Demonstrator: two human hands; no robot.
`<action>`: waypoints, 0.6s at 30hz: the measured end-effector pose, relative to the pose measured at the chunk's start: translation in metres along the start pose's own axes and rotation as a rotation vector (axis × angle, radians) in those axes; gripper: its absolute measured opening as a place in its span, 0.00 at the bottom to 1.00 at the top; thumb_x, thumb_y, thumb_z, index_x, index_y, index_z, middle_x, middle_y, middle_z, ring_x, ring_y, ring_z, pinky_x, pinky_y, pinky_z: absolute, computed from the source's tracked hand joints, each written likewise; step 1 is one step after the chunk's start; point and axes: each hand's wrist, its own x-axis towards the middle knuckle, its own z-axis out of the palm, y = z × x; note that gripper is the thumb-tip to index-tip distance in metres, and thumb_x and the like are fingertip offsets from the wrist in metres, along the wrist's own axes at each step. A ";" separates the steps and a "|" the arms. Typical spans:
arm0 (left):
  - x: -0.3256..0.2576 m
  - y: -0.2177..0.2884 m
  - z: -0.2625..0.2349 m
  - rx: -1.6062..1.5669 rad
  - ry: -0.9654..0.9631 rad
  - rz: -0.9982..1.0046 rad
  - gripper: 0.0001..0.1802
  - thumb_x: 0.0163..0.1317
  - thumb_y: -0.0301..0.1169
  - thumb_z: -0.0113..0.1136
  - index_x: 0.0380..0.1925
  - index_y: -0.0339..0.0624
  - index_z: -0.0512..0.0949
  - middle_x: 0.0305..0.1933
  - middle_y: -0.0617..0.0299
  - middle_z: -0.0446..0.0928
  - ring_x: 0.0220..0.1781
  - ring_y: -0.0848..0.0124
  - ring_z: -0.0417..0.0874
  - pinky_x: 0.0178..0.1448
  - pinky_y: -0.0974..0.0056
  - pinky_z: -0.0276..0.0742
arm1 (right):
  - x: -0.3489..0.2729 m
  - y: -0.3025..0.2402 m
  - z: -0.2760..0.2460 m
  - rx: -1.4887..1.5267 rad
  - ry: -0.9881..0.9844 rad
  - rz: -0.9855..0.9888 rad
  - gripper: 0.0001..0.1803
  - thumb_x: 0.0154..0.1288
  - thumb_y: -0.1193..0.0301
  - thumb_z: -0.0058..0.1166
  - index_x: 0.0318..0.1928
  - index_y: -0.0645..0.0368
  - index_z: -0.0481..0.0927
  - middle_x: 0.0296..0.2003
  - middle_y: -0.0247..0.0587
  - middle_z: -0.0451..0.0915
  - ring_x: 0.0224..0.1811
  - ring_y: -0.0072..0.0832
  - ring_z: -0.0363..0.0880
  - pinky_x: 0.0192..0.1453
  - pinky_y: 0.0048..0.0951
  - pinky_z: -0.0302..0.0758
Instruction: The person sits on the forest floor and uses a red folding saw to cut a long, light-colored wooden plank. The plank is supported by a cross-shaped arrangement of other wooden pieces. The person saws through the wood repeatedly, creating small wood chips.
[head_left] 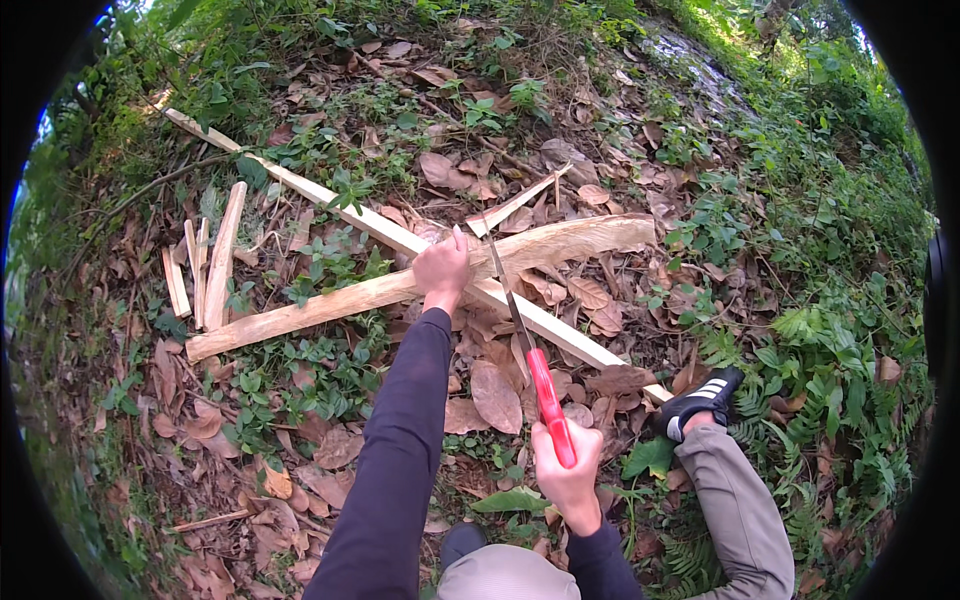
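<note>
My right hand (568, 468) is closed around the red handle of a hand saw (549, 395). The saw's narrow blade points away from me and lies across a rough wooden plank (575, 240), to the right of my other hand. My left hand (442, 268) grips this plank near its middle, thumb upward. Beneath the plank, a long squared timber (570, 335) crosses it at a slant, from the far left to my right shoe. How deep the blade sits in the wood cannot be made out.
Several short wood pieces (222, 258) lie at the left, and a thin wedge-shaped offcut (520, 203) lies just beyond the plank. Dry brown leaves (495, 395) and low green plants cover the ground. My right shoe (700, 402) touches or nearly touches the timber's near end.
</note>
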 end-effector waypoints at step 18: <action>-0.002 0.008 -0.008 -0.020 -0.039 -0.040 0.28 0.75 0.45 0.46 0.22 0.44 0.86 0.21 0.52 0.83 0.23 0.54 0.86 0.29 0.53 0.82 | 0.003 0.010 0.003 -0.120 -0.001 -0.072 0.08 0.58 0.77 0.57 0.23 0.64 0.79 0.10 0.41 0.68 0.10 0.30 0.71 0.20 0.33 0.65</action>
